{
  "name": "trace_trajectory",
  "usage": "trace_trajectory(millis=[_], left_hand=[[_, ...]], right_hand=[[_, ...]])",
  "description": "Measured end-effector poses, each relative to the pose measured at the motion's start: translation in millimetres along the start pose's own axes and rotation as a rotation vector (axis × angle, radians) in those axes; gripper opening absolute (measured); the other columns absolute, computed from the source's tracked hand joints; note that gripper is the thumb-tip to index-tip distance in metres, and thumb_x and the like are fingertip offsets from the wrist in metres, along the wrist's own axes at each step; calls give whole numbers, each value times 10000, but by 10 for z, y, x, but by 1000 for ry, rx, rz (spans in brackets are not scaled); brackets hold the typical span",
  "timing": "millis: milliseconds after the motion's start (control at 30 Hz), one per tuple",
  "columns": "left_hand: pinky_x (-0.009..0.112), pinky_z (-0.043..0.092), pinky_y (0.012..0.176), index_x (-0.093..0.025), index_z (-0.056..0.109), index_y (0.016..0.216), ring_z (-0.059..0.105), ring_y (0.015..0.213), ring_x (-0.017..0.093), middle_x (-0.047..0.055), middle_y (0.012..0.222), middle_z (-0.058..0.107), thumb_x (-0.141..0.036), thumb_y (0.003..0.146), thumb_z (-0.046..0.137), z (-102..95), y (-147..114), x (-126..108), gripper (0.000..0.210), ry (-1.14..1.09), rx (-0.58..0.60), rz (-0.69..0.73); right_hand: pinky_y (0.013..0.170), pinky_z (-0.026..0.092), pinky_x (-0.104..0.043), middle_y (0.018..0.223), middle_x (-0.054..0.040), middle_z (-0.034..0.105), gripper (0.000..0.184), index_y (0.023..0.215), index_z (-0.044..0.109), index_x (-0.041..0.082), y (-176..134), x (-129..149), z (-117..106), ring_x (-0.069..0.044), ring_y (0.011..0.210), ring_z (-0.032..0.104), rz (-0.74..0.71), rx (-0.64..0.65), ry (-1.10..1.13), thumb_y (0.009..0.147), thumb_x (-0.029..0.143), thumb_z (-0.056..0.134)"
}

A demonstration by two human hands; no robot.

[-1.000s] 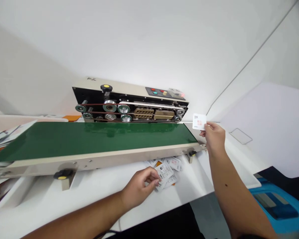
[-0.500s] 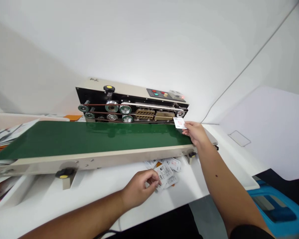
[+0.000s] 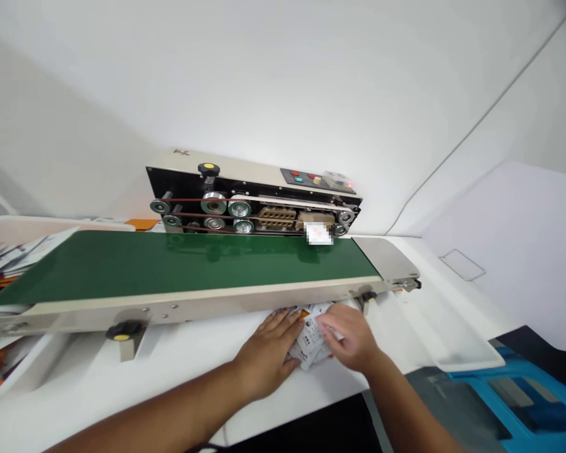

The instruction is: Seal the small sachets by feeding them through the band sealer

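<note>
My left hand lies with fingers stretched over the left side of a small pile of printed white sachets, below the belt's front edge. At the pile's right side is my right hand, its fingers curled and slightly blurred, touching the sachets; whether it grips one I cannot tell. Behind, a white packet with a red print, its surface pixelated, sits apart from both hands at the right end of a band sealing machine, its far edge by the brass block, over the green conveyor belt.
White bins with white and orange packets stand at the left. A metal plate continues the belt at its right end. Black knobs jut from the belt's front side. A blue plastic stool or crate is at lower right.
My right hand has let go of the packet at the machine and come down to the pile. The packet has moved left. My left hand has flattened onto the sachets.
</note>
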State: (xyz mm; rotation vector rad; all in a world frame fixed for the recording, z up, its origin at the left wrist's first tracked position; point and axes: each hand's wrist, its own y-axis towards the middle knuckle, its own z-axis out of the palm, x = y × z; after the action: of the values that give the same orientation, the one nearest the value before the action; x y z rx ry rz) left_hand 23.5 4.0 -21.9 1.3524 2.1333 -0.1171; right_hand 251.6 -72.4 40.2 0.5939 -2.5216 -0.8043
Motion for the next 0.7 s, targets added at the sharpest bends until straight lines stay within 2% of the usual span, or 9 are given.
trace_trajectory(millis=[67, 167, 233, 333, 467, 567, 700], left_hand=[[615, 300, 1215, -242, 402, 1541, 337, 1510, 371, 121, 1624, 403, -306, 888, 712, 23, -6, 18, 726, 66, 41, 22], [622, 288, 1219, -235, 458, 1498, 413, 1468, 361, 117, 1533, 533, -292, 891, 712, 11, -16, 4, 660, 102, 58, 41], [612, 318, 1206, -224, 511, 1446, 487, 1406, 358, 120, 1463, 596, -249, 863, 737, -10, -21, -15, 626, 97, 37, 31], [588, 363, 1183, -229, 560, 1382, 552, 1309, 344, 112, 1382, 636, -207, 826, 775, -30, -18, -34, 597, 59, -22, 26], [493, 487, 1068, -259, 583, 1324, 601, 1177, 297, 69, 1235, 681, -163, 828, 788, -39, 23, -37, 546, -61, -85, -4], [408, 540, 949, -264, 609, 1268, 642, 1049, 255, 40, 1102, 714, -112, 842, 763, -52, 49, -40, 478, -154, -128, -31], [324, 547, 830, -260, 660, 1199, 677, 893, 208, 23, 969, 744, -165, 956, 649, -87, 35, -55, 261, -211, -224, 27]], right_hand=[[884, 567, -429, 1072, -87, 756, 309, 1212, 700, 224, -170, 7, 198, -252, 970, 688, 5, 196, 5, 934, 186, 570], [1093, 468, -534, 1429, -133, 617, 545, 1451, 556, 203, -296, -73, 408, -319, 1298, 570, 106, 276, -47, 912, 248, 619], [1137, 419, -574, 1483, -142, 572, 621, 1490, 516, 195, -325, -120, 475, -339, 1347, 530, 148, 302, -64, 888, 264, 650], [1140, 413, -575, 1416, -118, 631, 540, 1421, 578, 213, -321, -144, 505, -328, 1325, 542, 143, 301, -15, 888, 242, 663], [985, 528, -497, 1197, -92, 718, 349, 1286, 642, 241, -301, -143, 510, -287, 1127, 620, 100, 259, 105, 940, 274, 670], [878, 550, -468, 1089, -97, 700, 356, 1323, 613, 246, -322, -125, 515, -267, 991, 614, 42, 135, 122, 968, 255, 641], [811, 556, -432, 1028, -96, 668, 436, 1423, 551, 251, -367, -90, 505, -245, 919, 613, -8, -3, 128, 992, 201, 584]])
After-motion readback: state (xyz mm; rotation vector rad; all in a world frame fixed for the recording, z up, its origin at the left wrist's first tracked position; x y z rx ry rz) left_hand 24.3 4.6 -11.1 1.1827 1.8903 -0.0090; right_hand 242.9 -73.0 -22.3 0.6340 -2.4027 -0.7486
